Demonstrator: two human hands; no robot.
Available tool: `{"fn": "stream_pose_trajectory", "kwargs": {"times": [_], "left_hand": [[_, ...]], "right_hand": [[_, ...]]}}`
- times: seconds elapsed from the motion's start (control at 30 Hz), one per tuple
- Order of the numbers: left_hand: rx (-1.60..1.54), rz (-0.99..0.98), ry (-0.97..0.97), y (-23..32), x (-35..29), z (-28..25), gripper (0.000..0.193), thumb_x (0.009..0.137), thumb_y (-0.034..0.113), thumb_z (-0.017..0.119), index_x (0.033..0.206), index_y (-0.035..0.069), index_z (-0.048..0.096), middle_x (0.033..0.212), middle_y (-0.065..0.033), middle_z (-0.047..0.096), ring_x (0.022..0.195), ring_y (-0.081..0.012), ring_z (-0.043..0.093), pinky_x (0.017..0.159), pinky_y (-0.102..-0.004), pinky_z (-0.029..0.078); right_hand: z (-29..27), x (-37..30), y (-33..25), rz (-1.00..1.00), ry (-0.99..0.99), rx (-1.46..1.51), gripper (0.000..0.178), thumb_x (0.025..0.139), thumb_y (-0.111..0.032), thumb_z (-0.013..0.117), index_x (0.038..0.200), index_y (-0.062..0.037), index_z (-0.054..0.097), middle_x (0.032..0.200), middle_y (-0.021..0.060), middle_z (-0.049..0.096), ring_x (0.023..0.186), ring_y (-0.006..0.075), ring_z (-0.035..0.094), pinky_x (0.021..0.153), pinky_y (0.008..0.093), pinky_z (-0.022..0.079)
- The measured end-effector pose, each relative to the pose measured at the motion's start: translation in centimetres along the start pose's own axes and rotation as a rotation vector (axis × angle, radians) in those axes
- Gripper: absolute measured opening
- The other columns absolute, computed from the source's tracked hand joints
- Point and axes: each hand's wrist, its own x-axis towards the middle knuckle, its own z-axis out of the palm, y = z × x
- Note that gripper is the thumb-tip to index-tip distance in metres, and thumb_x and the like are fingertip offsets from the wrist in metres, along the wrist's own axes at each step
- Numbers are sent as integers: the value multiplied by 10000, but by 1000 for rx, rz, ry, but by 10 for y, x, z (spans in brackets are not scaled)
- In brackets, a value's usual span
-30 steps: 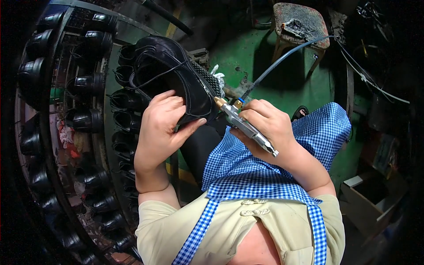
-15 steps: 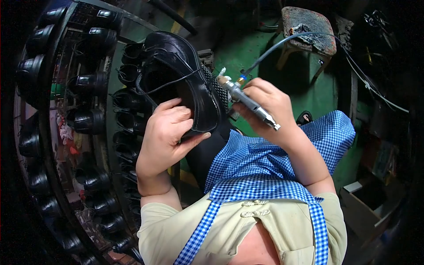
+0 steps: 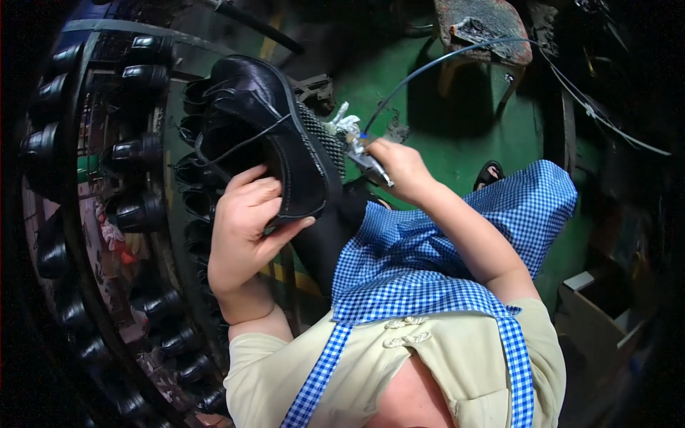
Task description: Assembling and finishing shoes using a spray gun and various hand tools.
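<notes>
A black lace-up shoe (image 3: 301, 158) hangs tilted in my left hand (image 3: 246, 225). The fingers reach into its opening and the thumb presses on the outside near the heel. Its dark, ridged sole edge faces right. My right hand (image 3: 401, 170) is closed around a silver spray gun (image 3: 369, 167), partly hidden by the fingers. A crumpled white piece (image 3: 344, 118) sits at the gun's far end, close beside the sole; I cannot tell whether they touch. A thin grey-blue hose (image 3: 421, 70) runs from the gun to the upper right.
Racks on the left hold rows of black shoes (image 3: 139, 150). A worn stool (image 3: 485, 28) stands at the far right on the green floor (image 3: 357, 78). An open cardboard box (image 3: 579, 282) is at the lower right. A blue checked apron (image 3: 428, 257) covers my lap.
My right hand has brought the spray gun left, closer to the sole. The shoe and my left hand sit slightly further left, and the whole view has shifted a little.
</notes>
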Motion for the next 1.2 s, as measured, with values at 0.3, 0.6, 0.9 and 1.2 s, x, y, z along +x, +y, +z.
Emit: {"fn": "stream_pose_trajectory", "kwargs": {"times": [0.3, 0.6, 0.9, 1.2], "left_hand": [[35, -25, 26, -3, 0, 2, 246, 696, 150, 757, 897, 28, 685, 918, -121, 683, 888, -305, 643, 933, -425, 418], [10, -57, -27, -3, -9, -2, 241, 687, 157, 759, 882, 38, 681, 918, -110, 681, 890, -298, 636, 931, -428, 398], [7, -116, -56, 9, -6, -1, 247, 673, 144, 740, 888, 36, 682, 964, -121, 676, 962, -312, 606, 970, -446, 359], [-35, -102, -32, 5, -2, -1, 202, 755, 115, 688, 921, 5, 654, 963, -132, 655, 979, -336, 583, 1007, -460, 345]], "right_hand": [[-3, -5, 6, 53, -10, -123, 255, 761, -148, 621, 983, -45, 550, 933, 126, 586, 869, 327, 615, 702, 428, 508], [20, 64, 59, 159, 143, -131, 206, 796, -99, 543, 998, -64, 560, 993, 148, 626, 963, 344, 609, 791, 450, 512], [18, 62, 70, 63, -138, -59, 323, 687, -92, 644, 1009, -118, 646, 1008, 98, 641, 1004, 311, 604, 827, 416, 511], [-43, -1, 39, 37, -206, 67, 312, 694, -84, 633, 1005, -67, 649, 991, 117, 647, 978, 323, 606, 789, 433, 495]]}}
